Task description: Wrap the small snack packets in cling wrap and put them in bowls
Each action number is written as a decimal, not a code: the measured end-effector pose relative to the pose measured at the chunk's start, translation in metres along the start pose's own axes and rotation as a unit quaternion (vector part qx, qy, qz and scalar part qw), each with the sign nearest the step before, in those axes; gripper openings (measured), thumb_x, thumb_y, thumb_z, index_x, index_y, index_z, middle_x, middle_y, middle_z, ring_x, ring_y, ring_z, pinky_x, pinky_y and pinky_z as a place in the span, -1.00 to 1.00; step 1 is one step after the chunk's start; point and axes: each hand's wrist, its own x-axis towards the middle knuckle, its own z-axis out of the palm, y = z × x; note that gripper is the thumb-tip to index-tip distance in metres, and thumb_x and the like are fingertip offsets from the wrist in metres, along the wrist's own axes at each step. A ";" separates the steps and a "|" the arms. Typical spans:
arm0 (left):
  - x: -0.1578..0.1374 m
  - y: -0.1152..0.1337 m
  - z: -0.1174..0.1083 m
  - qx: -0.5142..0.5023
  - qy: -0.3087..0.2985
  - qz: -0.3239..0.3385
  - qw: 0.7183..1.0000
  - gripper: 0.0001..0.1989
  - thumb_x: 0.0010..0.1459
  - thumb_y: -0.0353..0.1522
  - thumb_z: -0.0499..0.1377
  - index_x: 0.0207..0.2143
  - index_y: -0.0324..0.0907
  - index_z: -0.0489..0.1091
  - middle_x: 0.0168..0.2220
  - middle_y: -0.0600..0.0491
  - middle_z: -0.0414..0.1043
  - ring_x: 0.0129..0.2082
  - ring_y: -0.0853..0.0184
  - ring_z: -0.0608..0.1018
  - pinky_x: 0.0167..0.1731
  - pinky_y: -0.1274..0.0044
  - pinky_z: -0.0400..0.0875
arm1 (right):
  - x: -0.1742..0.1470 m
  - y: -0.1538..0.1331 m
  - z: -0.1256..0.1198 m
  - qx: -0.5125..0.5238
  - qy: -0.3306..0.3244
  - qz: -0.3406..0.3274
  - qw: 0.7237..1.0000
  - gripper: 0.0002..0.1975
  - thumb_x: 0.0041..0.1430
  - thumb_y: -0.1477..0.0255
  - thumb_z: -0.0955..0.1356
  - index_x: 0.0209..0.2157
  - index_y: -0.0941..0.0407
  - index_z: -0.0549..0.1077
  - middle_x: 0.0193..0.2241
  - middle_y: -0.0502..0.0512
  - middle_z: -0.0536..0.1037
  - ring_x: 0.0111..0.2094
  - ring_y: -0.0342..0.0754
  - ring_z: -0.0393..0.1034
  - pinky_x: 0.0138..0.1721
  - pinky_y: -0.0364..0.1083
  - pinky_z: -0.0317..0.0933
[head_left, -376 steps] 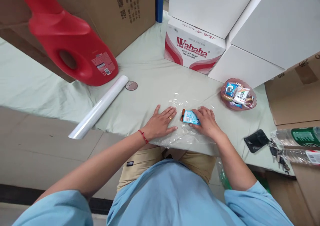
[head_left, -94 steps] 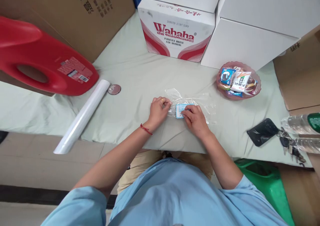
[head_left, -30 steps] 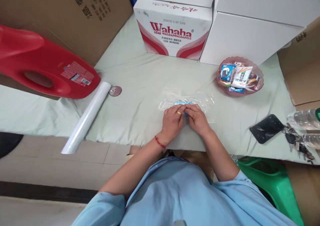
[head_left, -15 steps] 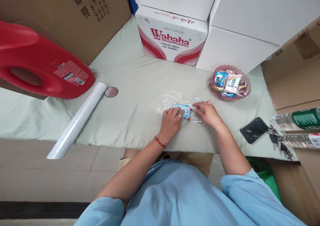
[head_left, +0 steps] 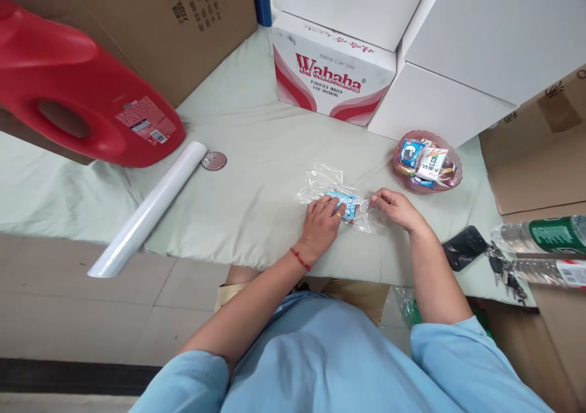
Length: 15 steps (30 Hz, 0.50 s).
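A small light-blue patterned packet lies on a crumpled sheet of clear plastic film on the cloth-covered table. My left hand has its fingers curled over the packet's left part and holds it down. What the packet contains is hidden. To the right, my right hand pinches the right edge of the film between thumb and fingers and stretches it away from the packet.
A pink bowl with wrapped snacks stands right of the film. Rightward lie a black phone, keys and water bottles. Leftward are a film roll, a round badge and a red jug. Boxes line the back.
My right hand has moved rightward, away from the packet, drawing the film's edge out with it. My left hand stays on the packet. The whole view has shifted slightly.
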 end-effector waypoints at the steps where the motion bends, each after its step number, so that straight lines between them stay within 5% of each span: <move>1: 0.000 0.000 0.000 0.004 0.004 0.003 1.000 -0.70 0.45 -0.44 0.11 0.09 -0.05 0.56 0.15 -0.05 0.61 0.25 0.15 0.51 0.11 0.29 0.36 | 0.001 -0.003 0.001 -0.001 0.001 0.003 1.000 -0.56 0.29 -0.04 0.36 -0.26 0.07 0.56 -0.33 0.08 0.64 -0.37 -0.03 0.40 -0.30 -0.07 0.24; 4: -0.001 0.000 0.001 0.009 0.021 0.009 1.000 -0.70 0.46 -0.42 0.11 0.10 -0.04 0.56 0.15 -0.04 0.62 0.23 0.15 0.52 0.12 0.29 0.35 | 0.008 -0.011 0.005 -0.006 0.004 -0.017 1.000 -0.55 0.25 -0.02 0.39 -0.15 0.08 0.60 -0.26 0.10 0.67 -0.29 0.00 0.45 -0.22 -0.05 0.27; 8: -0.001 0.001 0.003 0.014 0.056 -0.001 0.998 -0.68 0.46 -0.40 0.12 0.17 -0.08 0.52 0.20 -0.11 0.56 0.26 0.12 0.49 0.17 0.27 0.32 | 0.020 -0.016 0.013 0.003 -0.059 -0.046 0.997 -0.61 0.14 0.03 0.46 -0.32 0.10 0.61 -0.42 0.05 0.60 -0.36 -0.02 0.40 -0.28 -0.07 0.23; 15: -0.002 0.001 0.005 0.025 0.061 0.015 0.998 -0.82 0.44 -0.40 0.16 -0.12 -0.07 0.59 0.07 -0.09 0.60 0.20 0.13 0.52 0.12 0.30 0.34 | 0.024 -0.009 0.027 0.074 -0.037 -0.052 0.995 -0.65 0.15 0.06 0.43 -0.36 0.08 0.53 -0.36 0.07 0.59 -0.32 -0.01 0.42 -0.24 -0.06 0.27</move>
